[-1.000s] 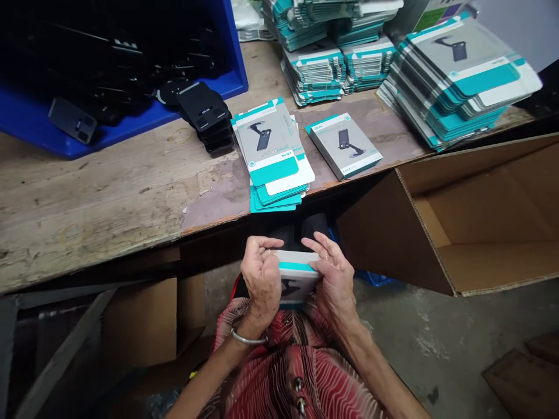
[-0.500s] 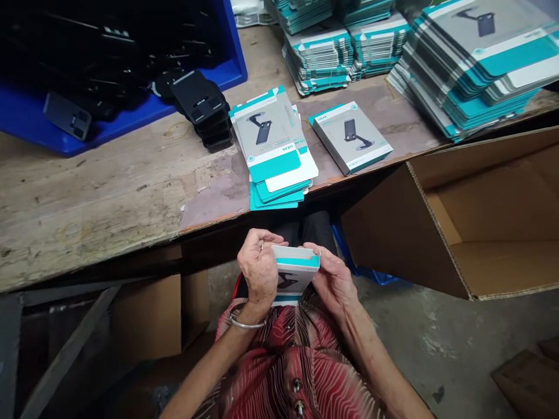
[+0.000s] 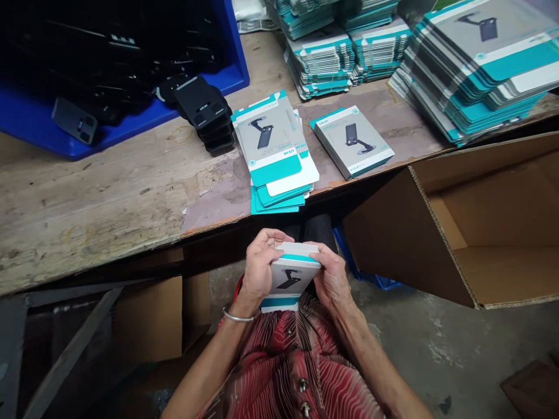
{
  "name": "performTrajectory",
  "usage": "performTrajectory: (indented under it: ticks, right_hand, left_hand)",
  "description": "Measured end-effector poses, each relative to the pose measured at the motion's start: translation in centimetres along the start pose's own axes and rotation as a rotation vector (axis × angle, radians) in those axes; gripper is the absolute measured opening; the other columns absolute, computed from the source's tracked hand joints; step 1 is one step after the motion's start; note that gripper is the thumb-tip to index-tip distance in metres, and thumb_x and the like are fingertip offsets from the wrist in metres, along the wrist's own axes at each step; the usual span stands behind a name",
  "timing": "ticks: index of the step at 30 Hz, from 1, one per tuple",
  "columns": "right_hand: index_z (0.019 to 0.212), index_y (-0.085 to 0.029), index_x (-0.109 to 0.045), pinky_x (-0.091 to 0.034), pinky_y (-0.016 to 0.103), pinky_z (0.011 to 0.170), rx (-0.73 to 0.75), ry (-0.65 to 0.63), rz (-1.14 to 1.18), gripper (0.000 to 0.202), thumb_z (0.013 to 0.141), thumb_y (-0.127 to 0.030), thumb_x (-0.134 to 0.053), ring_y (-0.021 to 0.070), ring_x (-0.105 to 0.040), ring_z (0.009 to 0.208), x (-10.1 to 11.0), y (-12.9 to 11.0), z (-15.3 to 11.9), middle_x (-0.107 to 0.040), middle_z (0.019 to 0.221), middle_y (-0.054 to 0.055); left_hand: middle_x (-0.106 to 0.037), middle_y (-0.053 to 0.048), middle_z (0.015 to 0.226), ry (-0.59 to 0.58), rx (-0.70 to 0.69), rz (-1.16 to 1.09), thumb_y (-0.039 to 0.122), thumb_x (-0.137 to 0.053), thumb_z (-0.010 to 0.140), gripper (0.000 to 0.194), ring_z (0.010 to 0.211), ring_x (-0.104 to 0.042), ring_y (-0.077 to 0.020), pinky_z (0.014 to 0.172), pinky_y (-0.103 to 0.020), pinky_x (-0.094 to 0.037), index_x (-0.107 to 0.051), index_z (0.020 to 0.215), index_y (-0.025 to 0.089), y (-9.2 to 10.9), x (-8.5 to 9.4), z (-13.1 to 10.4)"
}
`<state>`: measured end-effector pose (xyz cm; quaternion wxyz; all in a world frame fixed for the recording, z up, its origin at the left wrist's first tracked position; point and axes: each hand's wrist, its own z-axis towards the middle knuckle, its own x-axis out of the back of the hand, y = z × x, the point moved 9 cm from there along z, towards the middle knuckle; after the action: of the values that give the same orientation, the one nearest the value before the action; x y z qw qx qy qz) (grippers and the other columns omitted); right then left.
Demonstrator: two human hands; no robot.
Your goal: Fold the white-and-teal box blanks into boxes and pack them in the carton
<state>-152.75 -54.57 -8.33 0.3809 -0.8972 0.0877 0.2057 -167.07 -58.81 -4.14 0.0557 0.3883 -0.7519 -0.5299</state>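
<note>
Gripping the small box (image 3: 292, 280) from both sides, the bent fingers of the left hand (image 3: 259, 267) and right hand (image 3: 332, 276) are parted by its width near its white-and-teal end, which points away from the body, its long axis running back to the lap. Beyond them, a gap reaches the worktop (image 3: 131, 192), whose front edge is overhung by flat cartons (image 3: 283, 169). Since half a second ago, the left fingers uncover more of the printed front.
</note>
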Motion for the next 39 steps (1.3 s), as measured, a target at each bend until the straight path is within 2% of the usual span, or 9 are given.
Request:
performTrajectory:
  ticks: [5,11,15,19,23,26,30,35,39]
  right_hand:
    - [0.076,-0.016,-0.075,-0.042,0.024,0.058,-0.01,0.05,0.005,0.025,0.051,-0.017,-0.069,0.0143,-0.059,0.064,-0.2,-0.4,-0.4,-0.071,0.071,0.001]
    - [0.074,-0.02,-0.075,-0.049,0.032,0.073,0.123,-0.071,-0.142,0.015,0.061,-0.017,-0.068,0.0213,-0.065,0.081,-0.6,-0.9,-1.0,-0.074,0.082,0.004]
    - [0.085,-0.024,-0.076,-0.048,0.036,0.087,0.456,-0.3,-0.453,0.014,0.08,-0.02,-0.063,0.0203,-0.065,0.091,-1.8,-3.0,-1.2,-0.074,0.093,0.003]
    - [0.094,-0.023,-0.075,-0.052,0.038,0.087,0.681,-0.587,-0.702,0.015,0.083,-0.022,-0.065,0.0215,-0.067,0.092,-3.5,-5.1,-1.6,-0.074,0.096,0.006]
    - [0.093,-0.023,-0.075,-0.052,0.035,0.086,0.669,-0.809,-0.828,0.013,0.082,-0.024,-0.067,0.0205,-0.067,0.093,-5.0,-6.0,-2.7,-0.073,0.1,0.007]
    - [0.082,-0.022,-0.075,-0.052,0.032,0.076,0.564,-0.799,-0.891,0.011,0.083,-0.027,-0.065,0.0182,-0.066,0.08,-5.7,-6.0,-3.1,-0.073,0.089,0.006]
    - [0.07,-0.02,-0.072,-0.047,0.026,0.061,0.472,-0.623,-0.936,0.01,0.077,-0.023,-0.066,0.0143,-0.06,0.064,-5.7,-6.0,-2.8,-0.068,0.07,0.002]
    - [0.071,-0.02,-0.075,-0.042,0.025,0.057,0.445,-0.587,-0.967,0.012,0.072,-0.017,-0.063,0.0128,-0.056,0.059,-6.0,-5.5,-2.1,-0.066,0.067,0.0]
    - [0.066,-0.021,-0.075,-0.042,0.027,0.059,0.409,-0.576,-0.959,0.014,0.069,-0.015,-0.063,0.0145,-0.059,0.063,-5.7,-4.9,-1.4,-0.067,0.066,0.001]
  left_hand:
    - [-0.074,-0.013,0.093,-0.151,0.241,-0.102,0.017,-0.071,0.066,0.024,0.08,-0.068,-0.0177,0.073,-0.026,-0.051,-0.068,0.089,0.01,-0.4,0.6,-0.7]
    - [-0.074,-0.011,0.098,-0.267,0.327,0.038,0.008,-0.068,0.056,0.035,0.09,-0.067,-0.0219,0.08,-0.029,-0.051,-0.075,0.09,0.012,-1.0,0.6,-1.2]
    - [-0.075,-0.007,0.087,-0.209,0.101,0.297,0.008,-0.064,0.058,0.019,0.082,-0.066,-0.0197,0.072,-0.027,-0.05,-0.077,0.07,0.016,0.7,1.6,0.1]
    - [-0.074,-0.006,0.089,-0.448,-0.207,0.645,0.017,-0.064,0.076,0.016,0.084,-0.066,-0.0187,0.079,-0.029,-0.05,-0.078,0.082,0.021,3.5,0.1,-0.2]
    - [-0.072,-0.008,0.093,-0.649,-0.399,0.944,0.025,-0.064,0.081,0.015,0.08,-0.066,-0.0176,0.073,-0.026,-0.051,-0.077,0.09,0.024,5.2,-1.1,-1.8]
    - [-0.072,-0.008,0.091,-0.732,-0.419,1.02,0.024,-0.062,0.083,0.017,0.074,-0.066,-0.0164,0.068,-0.025,-0.05,-0.077,0.089,0.025,5.3,-1.9,-3.0]
    - [-0.068,-0.006,0.069,-0.592,-0.401,0.943,0.021,-0.061,0.08,0.017,0.064,-0.061,-0.0156,0.062,-0.026,-0.048,-0.074,0.07,0.021,5.5,-2.2,-3.1]
    - [-0.06,0.002,0.057,-0.31,-0.004,0.887,0.022,-0.069,0.062,0.012,0.052,-0.051,-0.0118,0.05,-0.023,-0.037,-0.073,0.072,0.019,3.3,0.2,-1.3]
    - [-0.058,0.002,0.056,-0.269,-0.027,0.965,0.021,-0.067,0.058,0.004,0.054,-0.047,-0.0116,0.051,-0.023,-0.032,-0.07,0.059,0.019,3.4,0.1,-1.3]
